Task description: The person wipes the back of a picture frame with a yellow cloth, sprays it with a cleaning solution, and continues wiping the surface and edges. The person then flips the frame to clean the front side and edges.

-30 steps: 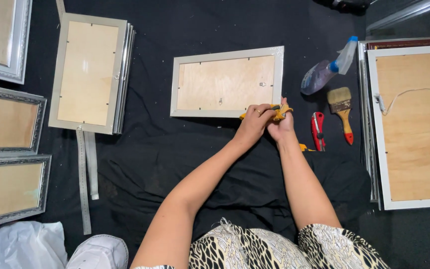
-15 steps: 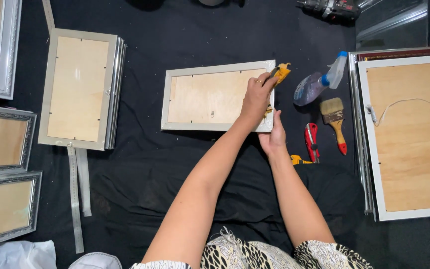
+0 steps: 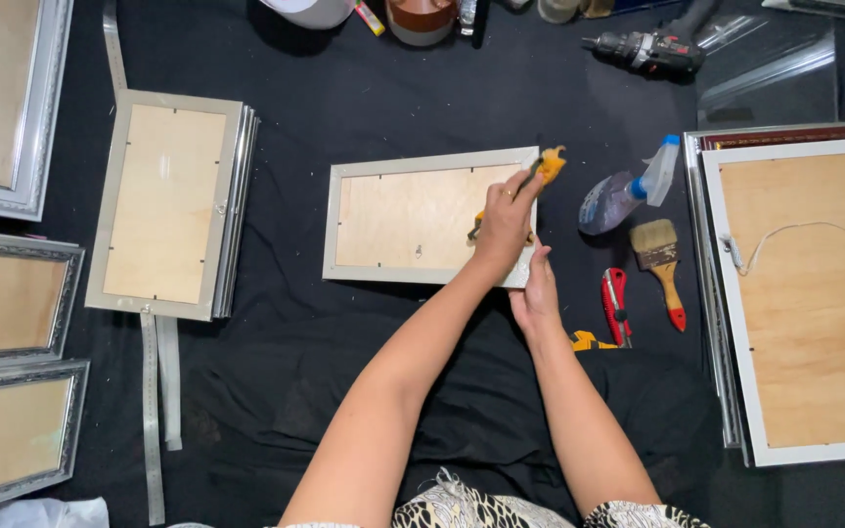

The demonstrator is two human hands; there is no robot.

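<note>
A small picture frame (image 3: 413, 220) lies face down on the black cloth, its light wooden backing up. My left hand (image 3: 506, 220) is over the frame's right edge, shut on a yellow-handled tool (image 3: 548, 164) whose handle sticks out past the top right corner. The tool's tip is hidden under my fingers. Just below, my right hand (image 3: 537, 293) grips the frame's lower right corner and holds it down.
A spray bottle (image 3: 623, 194), a paintbrush (image 3: 662, 264) and a red cutter (image 3: 615, 303) lie right of the frame. A large frame (image 3: 804, 293) is at the right, several frames (image 3: 168, 200) at the left, metal strips (image 3: 154, 411) below, and a drill (image 3: 647, 49) at the top.
My left hand has moved with the yellow tool from the frame's lower right corner up along its right edge. My right hand stayed at the corner.
</note>
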